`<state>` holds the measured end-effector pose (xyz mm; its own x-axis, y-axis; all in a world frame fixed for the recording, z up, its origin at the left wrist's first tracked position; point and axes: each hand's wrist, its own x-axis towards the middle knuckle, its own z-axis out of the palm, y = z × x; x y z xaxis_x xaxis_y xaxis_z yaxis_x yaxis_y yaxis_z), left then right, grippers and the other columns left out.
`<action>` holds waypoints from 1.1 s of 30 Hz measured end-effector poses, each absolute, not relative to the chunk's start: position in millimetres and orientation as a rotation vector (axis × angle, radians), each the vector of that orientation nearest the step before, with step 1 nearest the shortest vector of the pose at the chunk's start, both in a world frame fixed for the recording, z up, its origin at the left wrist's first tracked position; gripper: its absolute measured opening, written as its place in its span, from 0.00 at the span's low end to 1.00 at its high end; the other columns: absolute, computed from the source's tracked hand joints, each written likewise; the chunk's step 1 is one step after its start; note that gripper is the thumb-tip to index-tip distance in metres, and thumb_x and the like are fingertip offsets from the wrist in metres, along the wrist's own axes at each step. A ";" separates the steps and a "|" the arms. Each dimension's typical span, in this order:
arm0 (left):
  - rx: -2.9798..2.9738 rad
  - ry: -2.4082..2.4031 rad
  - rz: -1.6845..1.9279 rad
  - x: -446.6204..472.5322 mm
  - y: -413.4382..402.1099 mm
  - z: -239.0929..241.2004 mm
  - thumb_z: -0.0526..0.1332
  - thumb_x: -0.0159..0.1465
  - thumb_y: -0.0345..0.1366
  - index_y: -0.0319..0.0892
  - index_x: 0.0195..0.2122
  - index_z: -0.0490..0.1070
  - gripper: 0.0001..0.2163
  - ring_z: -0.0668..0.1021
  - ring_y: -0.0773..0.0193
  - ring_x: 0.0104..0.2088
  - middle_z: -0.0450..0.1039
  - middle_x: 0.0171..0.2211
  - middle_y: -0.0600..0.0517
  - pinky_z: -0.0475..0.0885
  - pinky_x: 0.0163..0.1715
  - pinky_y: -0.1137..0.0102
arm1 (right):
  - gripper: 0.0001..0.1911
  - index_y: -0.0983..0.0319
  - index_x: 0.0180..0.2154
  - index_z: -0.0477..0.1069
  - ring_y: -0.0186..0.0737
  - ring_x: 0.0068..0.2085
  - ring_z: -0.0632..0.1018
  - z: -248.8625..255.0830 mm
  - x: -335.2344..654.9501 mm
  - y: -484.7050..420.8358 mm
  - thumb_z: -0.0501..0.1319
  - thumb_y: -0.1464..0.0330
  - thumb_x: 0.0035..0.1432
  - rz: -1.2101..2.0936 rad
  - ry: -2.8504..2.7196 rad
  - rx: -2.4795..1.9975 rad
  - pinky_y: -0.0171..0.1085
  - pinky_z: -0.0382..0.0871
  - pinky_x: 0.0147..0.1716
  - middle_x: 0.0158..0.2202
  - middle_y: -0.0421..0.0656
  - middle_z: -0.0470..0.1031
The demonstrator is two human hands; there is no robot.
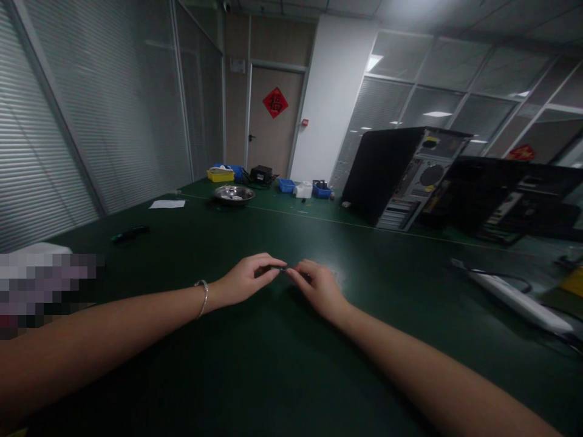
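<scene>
Both my hands meet over the middle of the dark green table (282,364). My left hand (248,280), with a silver bracelet (203,297) on its wrist, has its fingers pinched together. My right hand (319,288) is also pinched, and its fingertips touch those of the left. Between the fingertips sits a small dark thing (283,269), too small to name. Both forearms reach in from the lower edge of the view.
A black desktop computer case (401,176) lies on its side at the right, with another dark case (505,197) behind it. A white power strip (514,297) lies at the right edge. A metal bowl (234,194), yellow and blue bins (220,175), paper (167,204) and a black tool (130,233) lie farther off.
</scene>
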<state>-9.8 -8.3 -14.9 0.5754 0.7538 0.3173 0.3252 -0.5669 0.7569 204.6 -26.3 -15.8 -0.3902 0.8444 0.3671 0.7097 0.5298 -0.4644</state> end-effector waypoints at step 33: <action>2.087 0.726 0.901 -10.1 -9.0 -12.2 0.59 0.63 0.33 0.44 0.46 0.74 0.11 0.73 0.60 0.46 0.70 0.44 0.48 0.69 0.46 0.66 | 0.16 0.62 0.31 0.71 0.36 0.32 0.72 -14.2 202.6 -28.1 0.52 0.62 0.65 0.373 -2.198 -1.184 0.33 0.63 0.33 0.29 0.41 0.71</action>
